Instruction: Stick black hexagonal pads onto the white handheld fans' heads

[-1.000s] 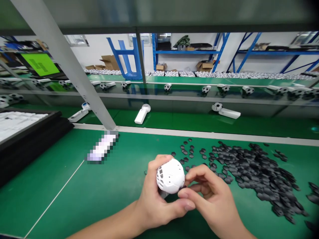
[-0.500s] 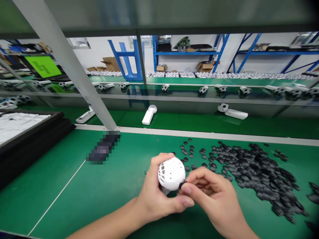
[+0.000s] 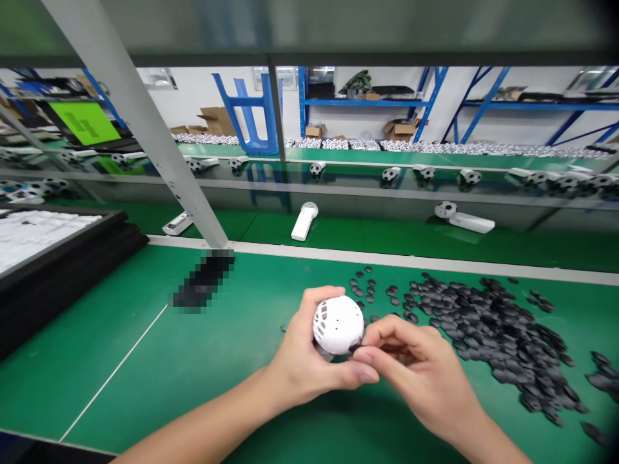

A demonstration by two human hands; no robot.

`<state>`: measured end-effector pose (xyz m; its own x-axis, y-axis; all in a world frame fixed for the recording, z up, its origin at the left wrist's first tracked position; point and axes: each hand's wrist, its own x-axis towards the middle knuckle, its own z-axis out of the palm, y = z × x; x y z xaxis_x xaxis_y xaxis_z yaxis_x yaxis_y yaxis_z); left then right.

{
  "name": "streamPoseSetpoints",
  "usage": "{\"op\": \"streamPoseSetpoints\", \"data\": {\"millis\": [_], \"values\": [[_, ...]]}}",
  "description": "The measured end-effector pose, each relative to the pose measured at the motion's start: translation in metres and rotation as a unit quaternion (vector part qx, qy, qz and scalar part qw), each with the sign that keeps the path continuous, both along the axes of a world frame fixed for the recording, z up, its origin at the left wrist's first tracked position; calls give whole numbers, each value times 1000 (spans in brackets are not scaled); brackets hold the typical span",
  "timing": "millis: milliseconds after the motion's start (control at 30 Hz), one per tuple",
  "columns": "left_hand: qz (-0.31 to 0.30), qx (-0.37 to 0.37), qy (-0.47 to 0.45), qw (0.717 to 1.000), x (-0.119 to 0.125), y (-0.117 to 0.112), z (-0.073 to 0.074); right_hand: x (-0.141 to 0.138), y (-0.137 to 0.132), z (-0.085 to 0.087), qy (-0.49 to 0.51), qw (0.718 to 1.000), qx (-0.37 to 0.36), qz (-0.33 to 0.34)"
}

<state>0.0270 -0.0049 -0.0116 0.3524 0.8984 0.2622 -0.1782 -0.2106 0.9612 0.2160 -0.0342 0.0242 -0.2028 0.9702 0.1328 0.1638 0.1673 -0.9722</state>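
My left hand is wrapped around a white handheld fan, its round head facing up. The head has vent slots on its left side and small dark holes on top; the handle is mostly hidden under my palm. My right hand pinches a small black pentagon piece between thumb and forefinger, against the lower right side of the head. Whether the piece is seated there I cannot tell. Right of my hands lies a pile of similar black pentagon pieces on the green tabletop.
Beyond the table edge, a green belt carries a white fan and one with a football-patterned head. A row of such fans stands farther back. A slanted metal post, a blurred dark object and a black tray are at left.
Both hands and the fan have shifted slightly up in view, the piece still pinched against the head. Fans on the near belt have moved right; those in the row behind have moved slightly left.
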Motion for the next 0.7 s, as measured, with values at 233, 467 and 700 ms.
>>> {"op": "streamPoseSetpoints", "data": {"millis": [233, 467, 700], "values": [[-6, -17, 49, 999, -1, 4, 9, -1, -1, 3, -29, 999, 10, -30], [-2, -18, 73, 997, 2, 7, 7, -7, -2, -1, -13, 997, 16, -80], [10, 1, 77, 997, 3, 8, 4, -7, 0, -3, 8, 996, 0, -86]]}}
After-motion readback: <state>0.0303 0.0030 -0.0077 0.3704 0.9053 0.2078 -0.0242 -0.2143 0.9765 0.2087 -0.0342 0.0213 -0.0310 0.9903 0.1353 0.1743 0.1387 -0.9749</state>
